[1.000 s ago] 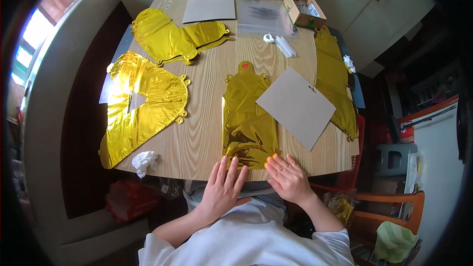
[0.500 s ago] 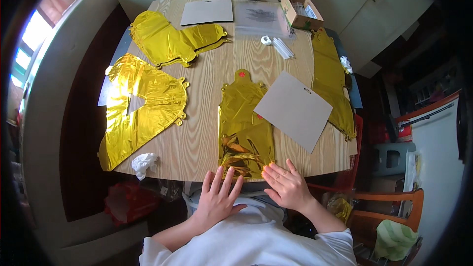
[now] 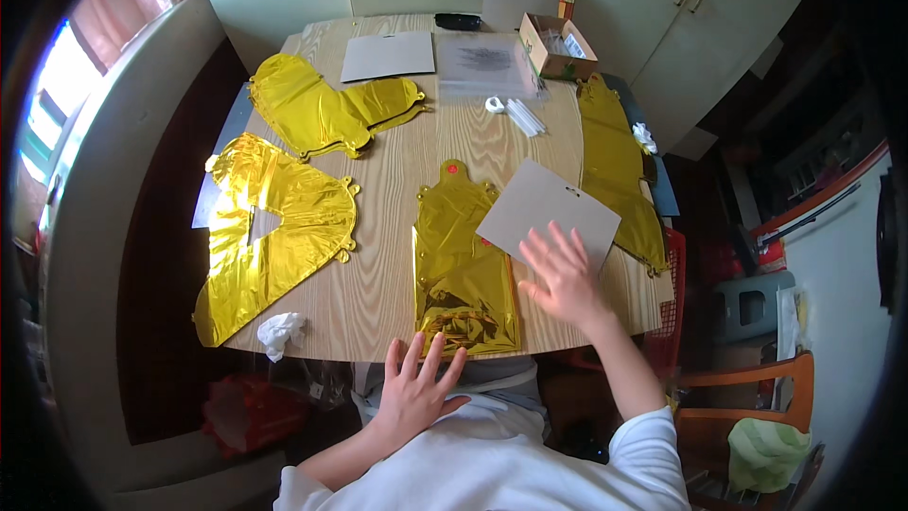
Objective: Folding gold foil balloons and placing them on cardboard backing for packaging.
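Note:
A flat gold foil balloon (image 3: 461, 246) lies folded on the table in front of me, its tab with a red dot pointing away. My left hand (image 3: 416, 388) is at the table's near edge, fingers spread, fingertips at the balloon's near end. Over the near part of a grey card (image 3: 539, 203) is my right hand (image 3: 565, 276), fingers spread and holding nothing; whether it touches the card I cannot tell. The card overlaps the balloon's right side.
More gold foil balloons lie at the left (image 3: 284, 227), far left (image 3: 322, 109) and right (image 3: 610, 166). Farther back are another grey card (image 3: 388, 57), a clear plastic bag (image 3: 484, 66), white straws (image 3: 525, 117), a tape roll (image 3: 495, 105) and a cardboard box (image 3: 549, 59). Crumpled tissue (image 3: 281, 334) sits near left.
My right hand has left the balloon's near right corner and moved forward and right over the grey card. The left hand stays at the near edge. The view has tilted up slightly.

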`<state>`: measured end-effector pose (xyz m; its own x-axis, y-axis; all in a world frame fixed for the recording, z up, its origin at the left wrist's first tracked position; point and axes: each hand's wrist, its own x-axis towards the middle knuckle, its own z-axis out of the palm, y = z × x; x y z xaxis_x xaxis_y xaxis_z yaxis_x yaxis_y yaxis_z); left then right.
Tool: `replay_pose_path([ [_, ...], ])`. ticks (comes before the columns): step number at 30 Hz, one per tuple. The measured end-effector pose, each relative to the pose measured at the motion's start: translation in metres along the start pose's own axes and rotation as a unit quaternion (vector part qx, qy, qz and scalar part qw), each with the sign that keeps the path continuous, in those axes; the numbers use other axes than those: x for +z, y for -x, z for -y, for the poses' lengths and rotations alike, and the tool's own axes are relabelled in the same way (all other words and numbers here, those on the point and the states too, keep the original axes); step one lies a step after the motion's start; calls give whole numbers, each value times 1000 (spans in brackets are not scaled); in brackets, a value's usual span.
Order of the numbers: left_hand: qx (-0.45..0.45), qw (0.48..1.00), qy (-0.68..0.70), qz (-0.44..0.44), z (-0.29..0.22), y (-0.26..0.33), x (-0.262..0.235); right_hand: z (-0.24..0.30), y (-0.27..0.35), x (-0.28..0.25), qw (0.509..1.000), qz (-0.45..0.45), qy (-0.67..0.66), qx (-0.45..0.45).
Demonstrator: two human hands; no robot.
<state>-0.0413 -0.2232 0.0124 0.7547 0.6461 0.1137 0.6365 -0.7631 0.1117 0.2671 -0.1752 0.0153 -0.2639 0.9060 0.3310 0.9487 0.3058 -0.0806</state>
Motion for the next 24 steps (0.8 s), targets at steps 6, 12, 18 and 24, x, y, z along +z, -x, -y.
replay_pose_path([
  [6,4,1000,1,-3,1,0,0,-33,-13,13,990,132,36,27],
  [12,-4,1000,10,-10,2,-1,-1,-45,-45,-19,983,164,40,77],
  [18,34,997,70,3,0,-2,6,-104,-69,-18,941,237,-12,242],
  [24,38,998,46,12,-3,-9,6,-117,-80,-19,938,163,-109,284],
])
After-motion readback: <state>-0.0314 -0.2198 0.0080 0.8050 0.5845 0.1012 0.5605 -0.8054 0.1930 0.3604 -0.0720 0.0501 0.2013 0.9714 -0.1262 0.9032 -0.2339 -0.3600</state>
